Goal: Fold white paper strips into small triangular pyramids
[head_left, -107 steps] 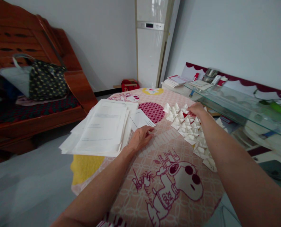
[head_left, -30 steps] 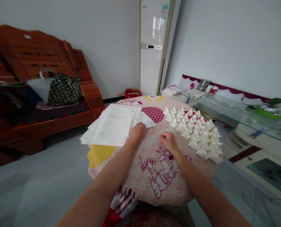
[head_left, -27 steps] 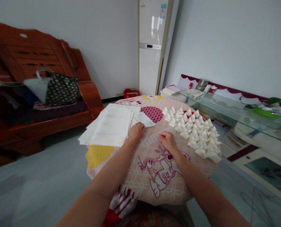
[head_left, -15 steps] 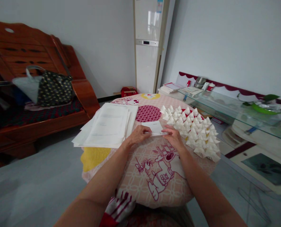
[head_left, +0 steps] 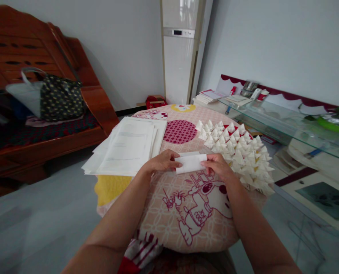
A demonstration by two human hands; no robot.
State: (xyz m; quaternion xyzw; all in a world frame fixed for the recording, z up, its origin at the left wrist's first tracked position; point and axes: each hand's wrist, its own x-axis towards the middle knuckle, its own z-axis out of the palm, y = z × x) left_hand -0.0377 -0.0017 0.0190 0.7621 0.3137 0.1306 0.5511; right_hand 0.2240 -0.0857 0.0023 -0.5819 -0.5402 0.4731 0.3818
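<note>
A folded sheet of white paper [head_left: 191, 163] is held up between my two hands over the round table. My left hand [head_left: 164, 161] pinches its left end, thumb in front. At its right end, the thumb and fingers of my right hand [head_left: 216, 164] are closed on it. To the left lies a stack of printed paper sheets [head_left: 126, 142]. On the right, several rows of folded white paper pieces with pointed tips [head_left: 238, 152] stand close together, near my right hand.
A pink cartoon-print cloth [head_left: 155, 213] covers the table. To the right stands a glass-topped cabinet [head_left: 289, 118] with papers and cups. A wooden bench [head_left: 98, 106] with a dotted bag [head_left: 62, 97] is at the left. A tall white appliance [head_left: 177, 64] stands behind.
The paper went from lying partly open on the cloth to a narrow folded strip lifted toward me. Both hands still grip its ends. The view has shifted slightly.
</note>
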